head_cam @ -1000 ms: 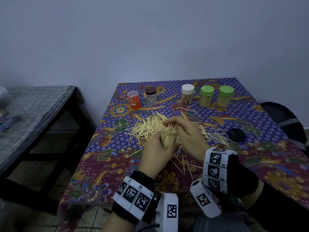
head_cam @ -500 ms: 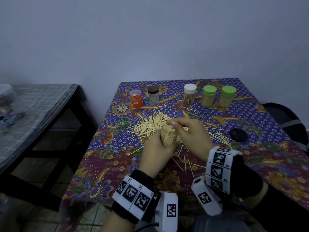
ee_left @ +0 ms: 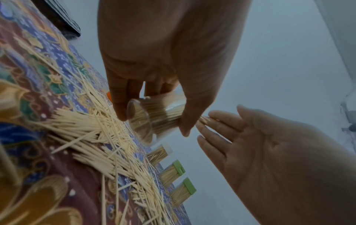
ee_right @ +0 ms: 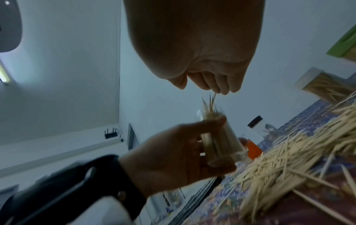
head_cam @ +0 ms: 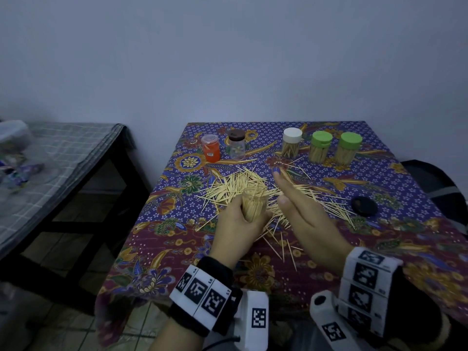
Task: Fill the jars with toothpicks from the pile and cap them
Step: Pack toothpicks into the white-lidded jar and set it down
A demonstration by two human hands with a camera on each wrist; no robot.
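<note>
The left hand (head_cam: 235, 224) has its fingers curled round a clear plastic jar packed with toothpicks (head_cam: 254, 205), holding it uncapped and a little tilted, at the 9 o'clock edge of the loose pile of pale wooden toothpicks (head_cam: 255, 188) on the patterned tablecloth (head_cam: 417, 188). The right hand (head_cam: 306, 219), just beside the jar at 3 o'clock, is spread with straight fingers and holds nothing. A black round cap (head_cam: 364, 205) lies well apart at 3 o'clock.
</note>
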